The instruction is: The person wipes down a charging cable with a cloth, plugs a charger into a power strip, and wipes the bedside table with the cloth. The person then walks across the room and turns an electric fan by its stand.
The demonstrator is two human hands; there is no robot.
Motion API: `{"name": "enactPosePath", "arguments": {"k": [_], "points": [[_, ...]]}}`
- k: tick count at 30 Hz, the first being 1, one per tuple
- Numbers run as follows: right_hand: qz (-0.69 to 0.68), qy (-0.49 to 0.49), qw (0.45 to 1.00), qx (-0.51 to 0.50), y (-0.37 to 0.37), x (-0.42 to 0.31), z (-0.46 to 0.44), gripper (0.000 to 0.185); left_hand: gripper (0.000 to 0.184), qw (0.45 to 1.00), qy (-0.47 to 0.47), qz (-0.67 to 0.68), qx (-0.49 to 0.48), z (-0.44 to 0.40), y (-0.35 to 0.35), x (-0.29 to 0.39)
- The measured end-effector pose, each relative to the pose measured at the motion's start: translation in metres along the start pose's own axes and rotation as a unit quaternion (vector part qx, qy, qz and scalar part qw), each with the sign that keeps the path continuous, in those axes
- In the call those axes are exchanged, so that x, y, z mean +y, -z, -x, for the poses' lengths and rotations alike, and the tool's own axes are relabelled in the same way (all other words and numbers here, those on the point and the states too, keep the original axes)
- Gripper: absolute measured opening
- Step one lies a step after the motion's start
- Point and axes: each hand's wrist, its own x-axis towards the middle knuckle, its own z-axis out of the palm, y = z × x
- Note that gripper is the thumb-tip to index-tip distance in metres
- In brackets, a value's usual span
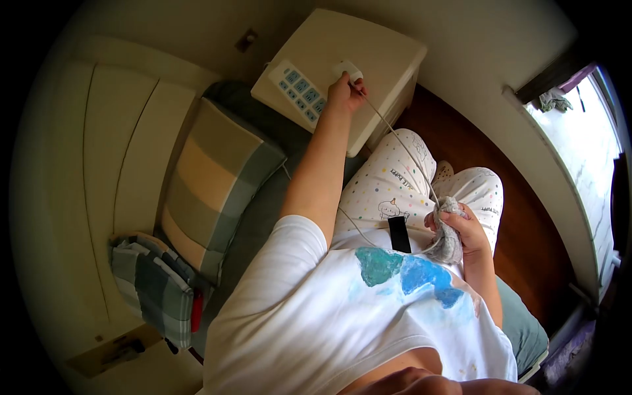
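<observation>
My left hand (347, 91) reaches over the nightstand, its fingers closed at the near end of a white charger (347, 68). From there a thin pale cable (403, 143) runs taut down to my lap. My right hand (463, 227) is wrapped round a crumpled grey cloth (449, 238), and the cable passes into this cloth. A loop of cable comes out below and curves left across my thigh. Beside it, a black flat rectangular object (399, 234) lies on my lap.
On the nightstand (388, 43) lies a white power strip (297, 93) with blue sockets. A striped pillow (210, 184) and a folded checked cloth (155, 283) are at my left. A wall socket (247, 40) is behind. A marble-patterned sill (576, 125) stands at the right.
</observation>
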Motion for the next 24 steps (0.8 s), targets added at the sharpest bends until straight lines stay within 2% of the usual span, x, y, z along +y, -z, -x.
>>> {"name": "enactPosePath", "arguments": {"k": [4,7,9,11,12,15,16,18,19,21,22,24], "points": [[0.004,-0.011,1.000,0.011,0.001,0.004,-0.014,0.018,0.023,0.999,-0.034,-0.025,0.024,0.003,0.005,-0.003],[0.038,-0.012,0.999,0.018,-0.001,0.003,-0.026,0.018,0.028,1.000,-0.012,-0.022,-0.015,0.020,0.015,-0.010],[0.055,-0.009,0.998,0.011,-0.002,0.001,-0.035,0.019,0.031,0.988,-0.011,-0.137,-0.066,0.046,0.023,-0.025],[0.087,-0.006,0.996,-0.006,0.000,0.002,-0.045,0.020,0.034,0.989,0.077,-0.086,-0.097,0.078,0.029,-0.048],[0.084,-0.008,0.996,-0.007,0.000,0.003,-0.049,0.020,0.034,0.979,0.107,-0.095,-0.146,0.097,0.030,-0.062],[0.083,-0.046,0.995,0.010,-0.010,0.004,-0.058,0.022,0.036,0.953,0.204,-0.134,-0.181,0.154,0.011,-0.096],[0.082,-0.048,0.995,0.009,-0.013,0.005,-0.061,0.022,0.035,0.942,0.203,-0.146,-0.224,0.166,0.008,-0.100],[0.064,-0.041,0.997,0.014,-0.016,0.005,-0.067,0.022,0.032,0.948,0.142,-0.154,-0.238,0.177,0.001,-0.107],[0.068,-0.038,0.997,0.004,-0.013,0.007,-0.071,0.023,0.032,0.948,0.143,-0.153,-0.239,0.176,0.001,-0.108],[0.058,-0.045,0.997,0.008,-0.015,0.004,-0.071,0.022,0.027,0.960,0.083,-0.182,-0.196,0.171,0.001,-0.108],[0.047,-0.053,0.997,0.012,-0.016,0.003,-0.070,0.021,0.027,0.960,0.084,-0.183,-0.197,0.171,0.000,-0.109],[0.038,-0.042,0.998,0.009,-0.013,0.003,-0.071,0.020,0.024,0.973,0.045,-0.199,-0.109,0.171,-0.005,-0.112]]}}
